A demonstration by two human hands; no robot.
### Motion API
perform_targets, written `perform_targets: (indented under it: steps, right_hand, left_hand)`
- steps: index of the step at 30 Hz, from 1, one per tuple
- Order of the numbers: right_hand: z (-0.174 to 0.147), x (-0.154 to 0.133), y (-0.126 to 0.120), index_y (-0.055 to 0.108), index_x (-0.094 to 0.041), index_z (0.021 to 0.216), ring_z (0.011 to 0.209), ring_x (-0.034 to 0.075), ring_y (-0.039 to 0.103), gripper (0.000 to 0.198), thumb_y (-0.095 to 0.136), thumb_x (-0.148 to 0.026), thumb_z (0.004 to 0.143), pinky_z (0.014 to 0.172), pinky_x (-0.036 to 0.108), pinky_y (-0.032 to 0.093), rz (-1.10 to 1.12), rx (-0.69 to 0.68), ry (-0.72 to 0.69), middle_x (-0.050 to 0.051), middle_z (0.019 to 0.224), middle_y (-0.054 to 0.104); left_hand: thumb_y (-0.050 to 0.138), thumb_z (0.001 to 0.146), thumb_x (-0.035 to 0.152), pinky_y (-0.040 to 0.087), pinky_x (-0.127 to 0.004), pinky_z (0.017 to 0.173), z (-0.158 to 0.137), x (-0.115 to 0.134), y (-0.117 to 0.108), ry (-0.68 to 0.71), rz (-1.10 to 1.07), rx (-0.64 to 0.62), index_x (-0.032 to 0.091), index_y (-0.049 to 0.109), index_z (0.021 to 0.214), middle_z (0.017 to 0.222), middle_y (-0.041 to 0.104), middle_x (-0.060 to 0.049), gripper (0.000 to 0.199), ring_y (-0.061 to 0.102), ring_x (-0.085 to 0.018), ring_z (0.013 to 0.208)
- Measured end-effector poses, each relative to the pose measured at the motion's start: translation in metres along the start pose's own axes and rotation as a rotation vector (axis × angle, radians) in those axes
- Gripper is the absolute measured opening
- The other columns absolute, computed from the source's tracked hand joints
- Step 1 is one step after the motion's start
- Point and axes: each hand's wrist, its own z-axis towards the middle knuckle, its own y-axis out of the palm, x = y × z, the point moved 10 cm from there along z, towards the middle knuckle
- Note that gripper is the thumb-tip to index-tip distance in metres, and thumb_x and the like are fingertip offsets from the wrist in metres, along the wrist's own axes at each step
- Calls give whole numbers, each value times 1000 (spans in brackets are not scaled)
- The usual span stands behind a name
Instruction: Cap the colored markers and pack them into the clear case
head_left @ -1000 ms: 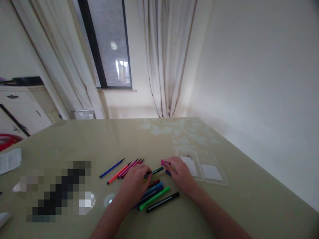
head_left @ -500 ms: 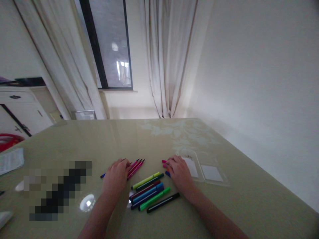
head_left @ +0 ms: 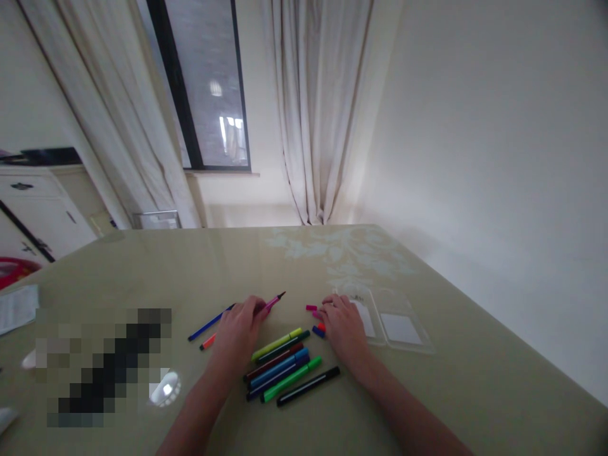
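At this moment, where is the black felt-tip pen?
In the head view, the black felt-tip pen lies low near the middle of the picture, just beside the bright green felt-tip pen, on its near right side.

The left hand (head_left: 244,316) hides the lower barrel of the pink marker (head_left: 273,303) and all but the blunt end of the orange marker (head_left: 208,342), while the right hand (head_left: 342,323) covers part of the loose caps (head_left: 318,332) and one corner of the clear plastic case (head_left: 429,347). Pixelation obscures a dark object (head_left: 114,367); the left edge crops a paper sheet (head_left: 19,307), its print illegible, and a red object (head_left: 16,268) too incomplete to identify.
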Motion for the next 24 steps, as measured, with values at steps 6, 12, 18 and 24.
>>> perform_targets:
  steps: [6,12,18,24]
  right_hand:
    - [-1,-4,-1,75,-20,94,105,29,61,8,67,-19,96,88,42,44,-31,-1,-55,9,110,72]
    - [-3,-3,-25,70,-22,105,98,23,66,12,58,-21,101,88,36,47,373,109,-62,6,103,74]
    - [-9,-16,-37,69,-23,103,96,22,66,16,55,-32,104,87,34,48,523,149,-138,5,100,74]
    - [-12,-23,-38,70,-23,105,97,22,67,17,56,-32,104,88,33,49,581,143,-162,5,100,74]
  left_hand:
    - [44,102,36,47,-40,90,-7,22,5,102,-147,32,23,62,104,102,74,-6,23,67,-25,96]
    - [43,101,36,51,-38,87,-8,26,3,106,-233,39,24,65,106,106,72,-6,26,67,-25,97]
    - [46,99,35,52,-37,85,-9,35,3,130,-259,29,25,66,103,103,72,-5,23,67,-24,96]
    - [45,100,34,52,-37,85,-11,41,9,160,-275,-12,25,67,105,103,71,-4,24,66,-24,95]
